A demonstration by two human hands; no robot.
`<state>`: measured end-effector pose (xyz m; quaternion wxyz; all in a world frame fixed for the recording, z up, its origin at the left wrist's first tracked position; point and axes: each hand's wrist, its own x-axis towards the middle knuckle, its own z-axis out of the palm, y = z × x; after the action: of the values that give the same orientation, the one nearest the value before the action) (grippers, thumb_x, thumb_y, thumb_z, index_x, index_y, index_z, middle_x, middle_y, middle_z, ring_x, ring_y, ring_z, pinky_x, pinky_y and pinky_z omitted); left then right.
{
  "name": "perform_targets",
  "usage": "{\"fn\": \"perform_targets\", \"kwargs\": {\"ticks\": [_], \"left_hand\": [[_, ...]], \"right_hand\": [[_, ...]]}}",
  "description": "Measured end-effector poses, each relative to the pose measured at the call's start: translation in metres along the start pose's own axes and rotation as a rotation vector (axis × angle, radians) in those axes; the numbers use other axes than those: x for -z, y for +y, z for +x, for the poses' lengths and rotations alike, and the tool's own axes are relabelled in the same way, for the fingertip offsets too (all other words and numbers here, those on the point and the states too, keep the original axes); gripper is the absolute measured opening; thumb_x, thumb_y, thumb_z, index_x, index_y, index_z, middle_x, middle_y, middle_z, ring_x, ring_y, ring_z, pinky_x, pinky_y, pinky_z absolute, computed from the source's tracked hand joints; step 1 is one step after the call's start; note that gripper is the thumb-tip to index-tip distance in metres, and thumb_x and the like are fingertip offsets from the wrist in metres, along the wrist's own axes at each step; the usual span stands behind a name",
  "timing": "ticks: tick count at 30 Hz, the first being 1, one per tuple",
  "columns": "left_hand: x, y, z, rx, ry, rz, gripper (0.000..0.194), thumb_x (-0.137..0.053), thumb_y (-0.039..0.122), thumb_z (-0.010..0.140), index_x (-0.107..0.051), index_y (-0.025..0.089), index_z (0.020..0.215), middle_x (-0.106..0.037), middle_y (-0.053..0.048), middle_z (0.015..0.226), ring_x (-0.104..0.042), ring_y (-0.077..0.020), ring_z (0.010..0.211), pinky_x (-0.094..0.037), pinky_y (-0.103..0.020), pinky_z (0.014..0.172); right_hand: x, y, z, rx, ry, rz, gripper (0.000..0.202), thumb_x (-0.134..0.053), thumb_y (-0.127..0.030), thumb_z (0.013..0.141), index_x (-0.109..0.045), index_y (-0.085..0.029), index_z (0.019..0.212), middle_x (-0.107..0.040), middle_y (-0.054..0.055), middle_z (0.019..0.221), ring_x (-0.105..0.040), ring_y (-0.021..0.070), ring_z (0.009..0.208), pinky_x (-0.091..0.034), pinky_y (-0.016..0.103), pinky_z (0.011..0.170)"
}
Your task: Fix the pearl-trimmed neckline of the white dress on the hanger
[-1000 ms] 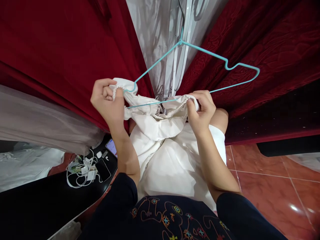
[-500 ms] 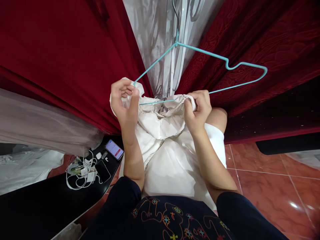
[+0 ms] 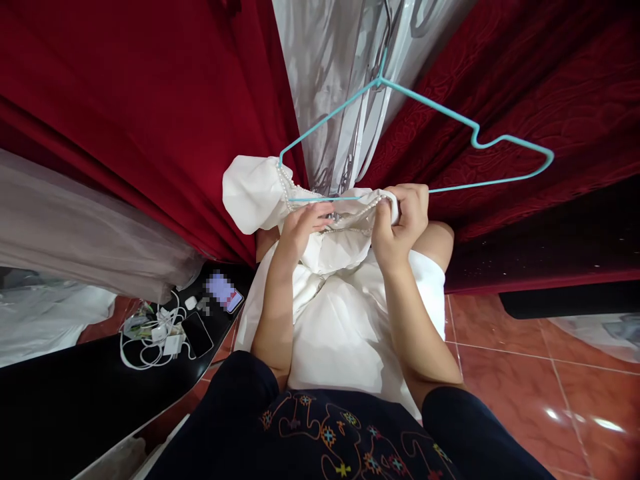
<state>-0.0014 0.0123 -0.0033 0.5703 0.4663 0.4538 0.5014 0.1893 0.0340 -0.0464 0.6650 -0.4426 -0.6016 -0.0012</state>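
A white dress (image 3: 340, 320) with a pearl-beaded neckline drapes over my lap. Its puffed sleeve (image 3: 253, 190) hangs on the left end of a light blue hanger (image 3: 425, 100), whose bottom bar passes through the neckline. The hanger's right end sticks out bare. My right hand (image 3: 403, 220) is closed on the dress's right shoulder edge, beside the bottom bar. Just under that bar, my left hand (image 3: 305, 227) lies at the front of the neckline with its fingers stretched and apart, gripping nothing that I can see.
Red curtains (image 3: 175, 100) hang on both sides, with white garments (image 3: 325, 80) and straps between them. At the lower left, a black table (image 3: 75, 400) bears a lit phone (image 3: 224, 293), a dark phone (image 3: 197, 335) and tangled white cables (image 3: 145, 353). Red tiles (image 3: 500, 360) cover the floor.
My left hand has let go of the left sleeve at the hanger's end and moved right and down to the neckline. The hanger has shifted right in view; my right hand keeps its hold.
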Motion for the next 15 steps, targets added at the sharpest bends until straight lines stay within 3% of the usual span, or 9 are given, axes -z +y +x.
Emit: {"fn": "perform_targets", "kwargs": {"ticks": [2, 5, 9, 11, 15], "left_hand": [[-0.009, -0.003, -0.001, -0.074, 0.017, -0.178, 0.042, -0.066, 0.056, 0.1, -0.069, 0.021, 0.123, -0.077, -0.013, 0.138, -0.078, -0.0268, 0.118, -0.056, -0.042, 0.11], [-0.023, -0.004, -0.003, -0.182, 0.051, -0.438, 0.024, -0.056, 0.046, 0.108, -0.064, 0.025, 0.115, -0.076, -0.008, 0.13, -0.074, -0.0241, 0.128, -0.05, -0.044, 0.117], [-0.03, -0.004, -0.001, -0.261, 0.113, -0.496, 0.024, -0.063, 0.044, 0.105, -0.057, 0.024, 0.095, -0.063, -0.001, 0.088, -0.076, -0.0213, 0.106, -0.053, -0.034, 0.094], [-0.028, -0.003, 0.001, -0.333, 0.124, -0.494, 0.028, -0.07, 0.048, 0.101, -0.057, 0.024, 0.093, -0.056, 0.001, 0.081, -0.074, -0.0194, 0.094, -0.051, -0.03, 0.084], [-0.025, -0.001, 0.003, -0.384, 0.111, -0.515, 0.033, -0.074, 0.051, 0.099, -0.058, 0.023, 0.091, -0.051, 0.003, 0.075, -0.069, -0.0169, 0.085, -0.049, -0.03, 0.081]], "right_hand": [[-0.002, -0.002, -0.001, -0.005, 0.008, 0.001, 0.018, -0.059, -0.037, 0.104, -0.067, -0.022, 0.097, -0.061, 0.004, 0.095, -0.062, 0.0191, 0.095, -0.054, 0.042, 0.09], [-0.005, -0.006, -0.003, -0.011, 0.014, -0.001, 0.019, -0.059, -0.037, 0.104, -0.067, -0.022, 0.097, -0.061, 0.005, 0.096, -0.063, 0.0193, 0.096, -0.055, 0.041, 0.089], [-0.006, -0.011, -0.007, -0.021, 0.0, 0.005, 0.02, -0.058, -0.039, 0.104, -0.069, -0.023, 0.1, -0.062, 0.005, 0.098, -0.064, 0.0197, 0.098, -0.056, 0.042, 0.09], [-0.002, -0.013, -0.01, -0.053, -0.044, 0.007, 0.022, -0.058, -0.041, 0.102, -0.07, -0.023, 0.105, -0.063, 0.006, 0.102, -0.065, 0.0213, 0.103, -0.058, 0.045, 0.093], [0.014, -0.013, -0.013, -0.201, -0.056, -0.035, 0.025, -0.062, -0.044, 0.099, -0.067, -0.023, 0.112, -0.06, 0.009, 0.115, -0.063, 0.025, 0.115, -0.059, 0.047, 0.096]]}}
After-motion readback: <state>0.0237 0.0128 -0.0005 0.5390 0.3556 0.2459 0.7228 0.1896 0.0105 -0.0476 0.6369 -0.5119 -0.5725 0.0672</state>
